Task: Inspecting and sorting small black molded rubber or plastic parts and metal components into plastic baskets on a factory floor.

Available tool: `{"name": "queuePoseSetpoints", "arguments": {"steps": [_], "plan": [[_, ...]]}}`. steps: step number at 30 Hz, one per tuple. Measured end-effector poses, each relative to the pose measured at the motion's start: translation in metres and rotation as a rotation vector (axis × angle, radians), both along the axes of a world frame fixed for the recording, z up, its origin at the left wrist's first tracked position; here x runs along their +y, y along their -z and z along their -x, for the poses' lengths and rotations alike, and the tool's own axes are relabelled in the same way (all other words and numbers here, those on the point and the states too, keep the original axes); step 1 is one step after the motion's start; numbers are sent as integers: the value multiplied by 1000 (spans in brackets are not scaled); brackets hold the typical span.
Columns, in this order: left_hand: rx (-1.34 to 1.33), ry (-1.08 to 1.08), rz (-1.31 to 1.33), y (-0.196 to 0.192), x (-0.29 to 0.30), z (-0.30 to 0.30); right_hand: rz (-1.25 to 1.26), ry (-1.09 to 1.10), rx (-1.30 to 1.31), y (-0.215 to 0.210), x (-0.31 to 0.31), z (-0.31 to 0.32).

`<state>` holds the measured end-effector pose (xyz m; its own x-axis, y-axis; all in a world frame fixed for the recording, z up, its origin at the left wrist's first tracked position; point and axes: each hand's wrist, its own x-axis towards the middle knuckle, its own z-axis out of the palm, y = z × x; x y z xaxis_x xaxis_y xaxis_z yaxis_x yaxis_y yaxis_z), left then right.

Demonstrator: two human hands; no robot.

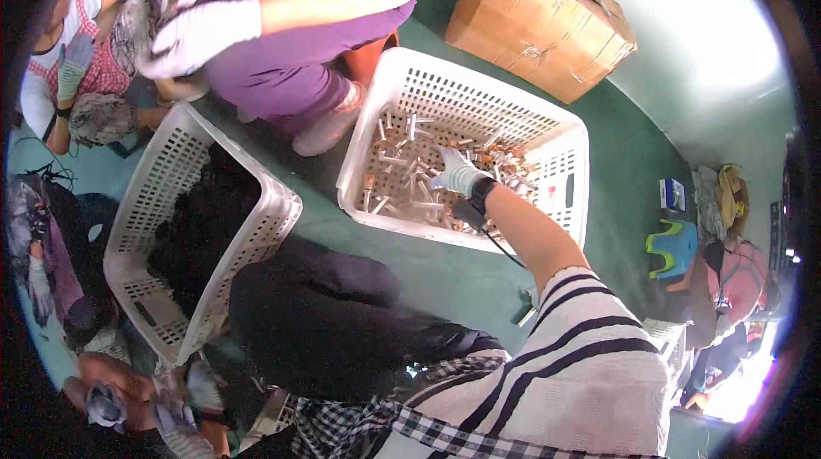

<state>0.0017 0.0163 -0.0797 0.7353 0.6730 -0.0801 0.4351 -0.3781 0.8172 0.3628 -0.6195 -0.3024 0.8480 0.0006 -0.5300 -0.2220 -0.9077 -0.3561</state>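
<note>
The gloved right hand (456,172) reaches into the white basket (571,147) on the green floor (445,275), fingers closing among many small metal pieces (402,177) left inside; the left hand is out of view.

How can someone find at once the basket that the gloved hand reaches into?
On the green floor stand two white slotted baskets. Take the right basket, near the brown cardboard box. It holds small metal parts, while the left basket holds dark material.
</note>
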Motion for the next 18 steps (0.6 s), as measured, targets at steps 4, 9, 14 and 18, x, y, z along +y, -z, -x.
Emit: {"name": "queuePoseSetpoints", "arguments": {"steps": [4,9,14,18], "plan": [[-335,37,214,-35,37,-68,226,-381,109,19,37,-29],[-370,256,573,-28,86,-98,292,-392,259,54,51,-46],[-335,271,630,-14,97,-99,259,-319,291,62,63,-50],[-314,287,639,-13,104,-101,385,-257,244,53,85,-50]]}}
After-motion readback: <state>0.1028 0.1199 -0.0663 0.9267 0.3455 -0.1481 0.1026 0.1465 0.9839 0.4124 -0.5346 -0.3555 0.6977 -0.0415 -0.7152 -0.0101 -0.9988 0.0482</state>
